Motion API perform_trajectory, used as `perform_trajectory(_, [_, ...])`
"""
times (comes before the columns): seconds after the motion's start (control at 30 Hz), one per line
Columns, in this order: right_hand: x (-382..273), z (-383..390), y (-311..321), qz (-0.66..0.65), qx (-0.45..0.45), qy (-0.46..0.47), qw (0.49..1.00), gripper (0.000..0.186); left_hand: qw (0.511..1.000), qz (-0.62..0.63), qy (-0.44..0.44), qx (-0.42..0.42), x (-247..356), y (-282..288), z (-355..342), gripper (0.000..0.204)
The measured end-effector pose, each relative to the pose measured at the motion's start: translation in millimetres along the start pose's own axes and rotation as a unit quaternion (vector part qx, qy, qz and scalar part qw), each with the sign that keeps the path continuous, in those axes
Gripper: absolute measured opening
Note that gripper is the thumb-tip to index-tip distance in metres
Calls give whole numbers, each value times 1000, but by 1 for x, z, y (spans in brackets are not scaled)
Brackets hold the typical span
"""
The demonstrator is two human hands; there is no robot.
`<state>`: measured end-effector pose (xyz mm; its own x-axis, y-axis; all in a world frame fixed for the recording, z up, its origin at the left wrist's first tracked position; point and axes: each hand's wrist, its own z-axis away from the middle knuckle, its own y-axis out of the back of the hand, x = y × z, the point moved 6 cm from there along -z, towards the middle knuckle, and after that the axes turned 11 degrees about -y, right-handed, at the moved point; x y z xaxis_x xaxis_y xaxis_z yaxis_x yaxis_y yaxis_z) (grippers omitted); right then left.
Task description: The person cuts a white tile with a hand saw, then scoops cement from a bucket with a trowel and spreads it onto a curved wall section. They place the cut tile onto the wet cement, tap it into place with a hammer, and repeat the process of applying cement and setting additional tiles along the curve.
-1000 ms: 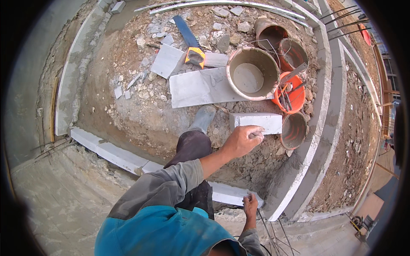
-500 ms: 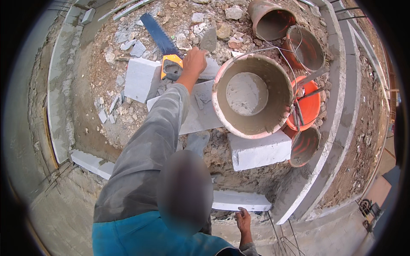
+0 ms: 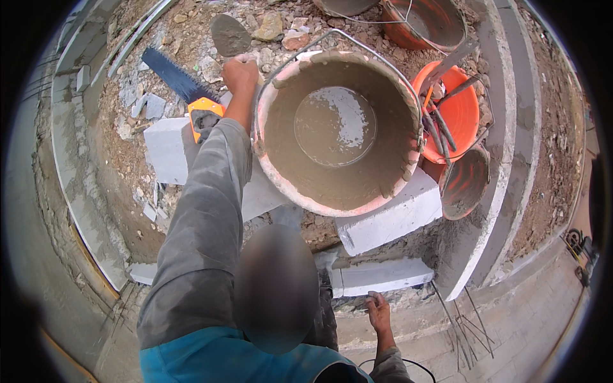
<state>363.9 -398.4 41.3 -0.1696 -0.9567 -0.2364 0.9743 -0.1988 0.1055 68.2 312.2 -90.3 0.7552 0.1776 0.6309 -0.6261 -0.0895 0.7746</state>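
My left hand [image 3: 241, 73] reaches forward, closed around the handle end of a mortar-coated trowel [image 3: 231, 37], right of a blue saw with a yellow-orange handle [image 3: 204, 107]. A large bucket [image 3: 338, 140], coated inside with grey mortar, stands close to that arm on pale blocks, one [image 3: 383, 220] showing below it. My right hand [image 3: 377, 307] is low, fingers loosely apart and nothing visible in them, just below a white block course [image 3: 383, 277].
An orange bucket of tools [image 3: 456, 115] and a smeared bucket [image 3: 463, 195] stand right; more buckets [image 3: 421, 22] lie behind. Low block walls [image 3: 491, 217] curve along both sides. Broken stone [image 3: 268, 29] covers the ground; bent steel bars [image 3: 469, 332] stick out at lower right.
My left hand has moved forward from above the right-hand block to the trowel and closed on it. The view has shifted, the large bucket appearing nearer. My right hand stays low.
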Motion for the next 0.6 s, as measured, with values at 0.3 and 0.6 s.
perform_trajectory(0.3, [-210,55,-1,-63,260,247,931,32,918,271,-175,230,123,269,91,25])
perform_trajectory(0.6, [-295,128,-100,33,-66,368,927,56,884,345,-171,-264,233,227,361,19])
